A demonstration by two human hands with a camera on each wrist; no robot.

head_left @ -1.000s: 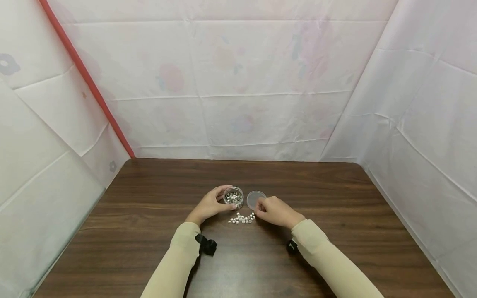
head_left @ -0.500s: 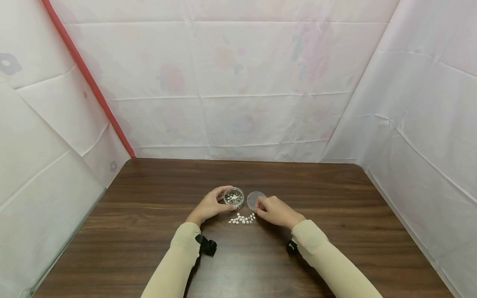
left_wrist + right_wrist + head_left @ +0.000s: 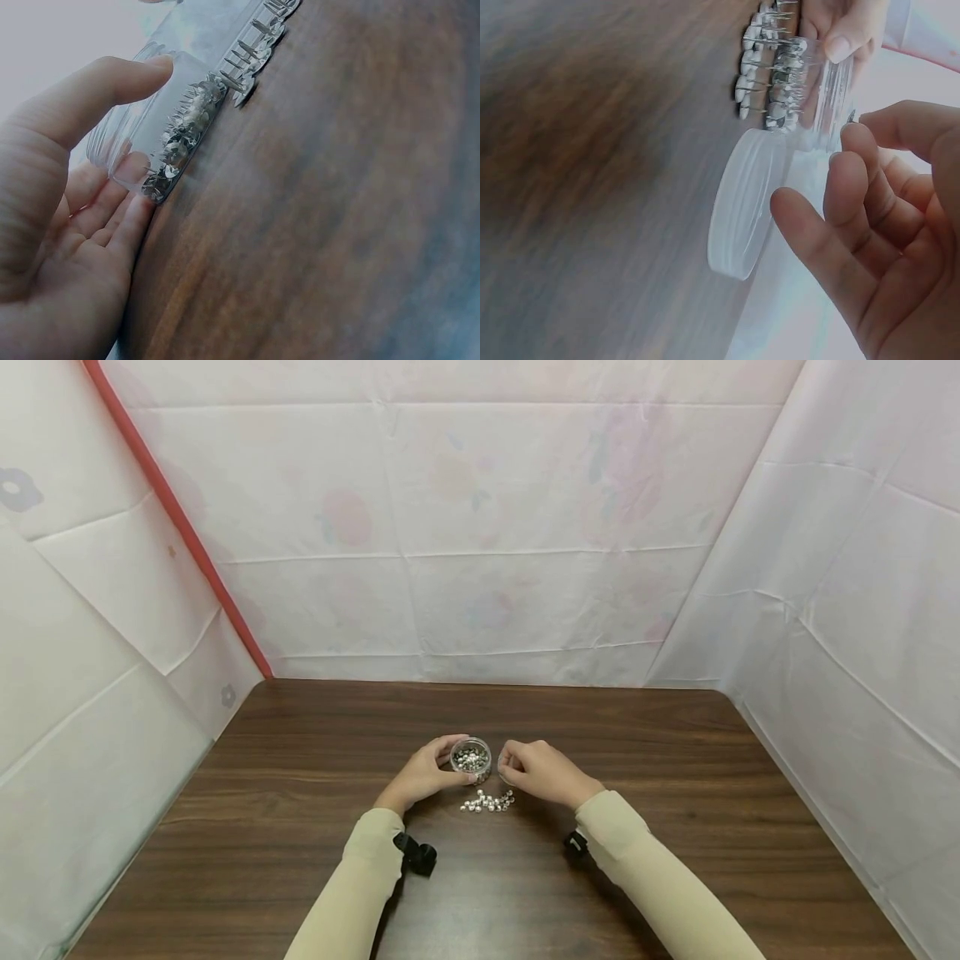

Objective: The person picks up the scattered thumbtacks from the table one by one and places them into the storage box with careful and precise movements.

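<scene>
From where I stand, the change is all in the right hand (image 3: 551, 772): it has come up from the near edge of the lid (image 3: 739, 214) and now hangs over it, turned toward the jar (image 3: 829, 97). Seen from its wrist, the thumb and the finger next to it are nearly together, pinching a small metal bit that I take to be a single tack (image 3: 851, 116), while the other fingers curl loosely and hold nothing. As I judge it, that makes one tack picked off the tabletop (image 3: 300, 777) and lifted as high as the jar's mouth, though apart from it. The left hand (image 3: 427, 770) grips the jar with its fingers spread only as wide as the wall, thumb on the near side and the others round the far side. The jar stands upright on the tabletop, its floor covered with tacks (image 3: 176, 146), and more loose tacks (image 3: 488, 805) lie in a bunch on the near side of it. Set against the frame half a second ago, the right fingertips are farther from that bunch and closer to the jar, and the hand covers most of the lid, which showed almost whole then. The left hand and the jar look unmoved, and the bunch looks much the same, though the tacks are too small to count.
</scene>
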